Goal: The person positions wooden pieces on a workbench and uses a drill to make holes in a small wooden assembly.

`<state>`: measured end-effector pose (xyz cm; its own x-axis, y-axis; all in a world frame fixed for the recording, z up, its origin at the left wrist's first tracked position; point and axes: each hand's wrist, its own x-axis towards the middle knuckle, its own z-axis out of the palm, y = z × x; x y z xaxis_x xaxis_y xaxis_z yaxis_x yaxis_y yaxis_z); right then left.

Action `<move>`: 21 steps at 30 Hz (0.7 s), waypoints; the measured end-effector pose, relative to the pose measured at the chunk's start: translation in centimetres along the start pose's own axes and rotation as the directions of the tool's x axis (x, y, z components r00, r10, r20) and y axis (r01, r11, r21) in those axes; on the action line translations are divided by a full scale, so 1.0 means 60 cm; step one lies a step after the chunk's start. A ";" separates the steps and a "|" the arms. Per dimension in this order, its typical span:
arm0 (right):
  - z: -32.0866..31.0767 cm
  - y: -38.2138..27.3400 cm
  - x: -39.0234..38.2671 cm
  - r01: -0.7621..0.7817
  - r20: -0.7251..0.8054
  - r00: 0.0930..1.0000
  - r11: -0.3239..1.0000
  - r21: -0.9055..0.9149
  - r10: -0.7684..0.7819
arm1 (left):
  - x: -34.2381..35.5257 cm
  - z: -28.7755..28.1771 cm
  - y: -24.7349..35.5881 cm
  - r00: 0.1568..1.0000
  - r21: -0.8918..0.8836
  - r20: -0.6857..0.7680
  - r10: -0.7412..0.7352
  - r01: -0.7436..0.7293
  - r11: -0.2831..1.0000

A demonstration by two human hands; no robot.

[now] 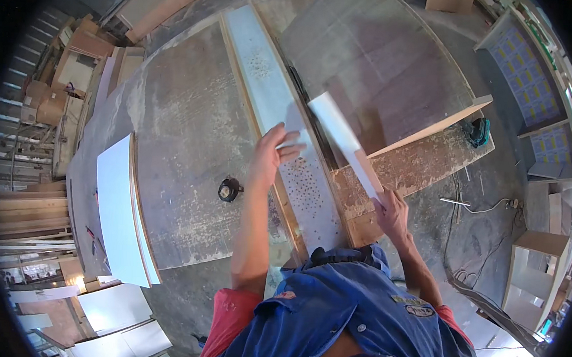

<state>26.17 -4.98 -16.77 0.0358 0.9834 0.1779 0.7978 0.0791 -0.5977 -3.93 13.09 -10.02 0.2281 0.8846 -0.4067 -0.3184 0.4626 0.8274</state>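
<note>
Right hand [393, 214]: gripped white board [341, 133] near one end.
White board: slanted, right of spotted panel [279, 95].
Left hand [272, 155]: fingers apart, over panel.
Risk: one-handed end grip could have let board swing.

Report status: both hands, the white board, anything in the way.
Right hand gripping the white board by one end. Left hand open, nothing in it, over the long panel. Brown bits scattered on that panel.

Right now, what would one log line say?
left hand: open, empty, over long speckled white panel | right hand: gripping narrow white board by one end
</note>
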 end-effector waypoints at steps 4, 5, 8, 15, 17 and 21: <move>0.062 -0.038 0.026 -0.199 0.066 0.979 0.971 0.132 0.192 | 0.103 -0.005 -0.139 0.915 0.544 0.052 0.399 -0.361 0.757; 0.074 -0.036 0.031 -0.126 -0.021 0.991 0.978 0.165 0.131 | 0.104 0.030 -0.158 0.902 0.610 0.073 0.425 -0.377 0.697; 0.099 -0.055 0.040 -0.312 0.058 0.950 0.929 0.200 0.306 | 0.107 0.097 -0.185 0.896 0.805 0.112 0.430 -0.335 0.489; 0.126 -0.043 0.049 -0.189 0.155 0.975 0.957 0.221 0.157 | 0.123 0.106 -0.215 0.899 0.992 0.087 0.429 -0.117 0.044; 0.104 -0.052 0.044 -0.176 0.179 0.974 0.961 0.211 0.139 | 0.120 0.100 -0.220 0.892 0.994 0.061 0.447 -0.097 0.057; 0.098 -0.029 0.006 -0.137 0.182 0.979 0.959 0.248 0.093 | 0.122 0.110 -0.219 0.889 0.992 0.041 0.456 -0.091 0.090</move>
<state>21.27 -3.82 -20.28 -0.0002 0.9997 -0.0235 0.6105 -0.0185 -0.7918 8.00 13.10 -21.35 0.0949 0.9950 0.0315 0.8631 -0.0980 0.4954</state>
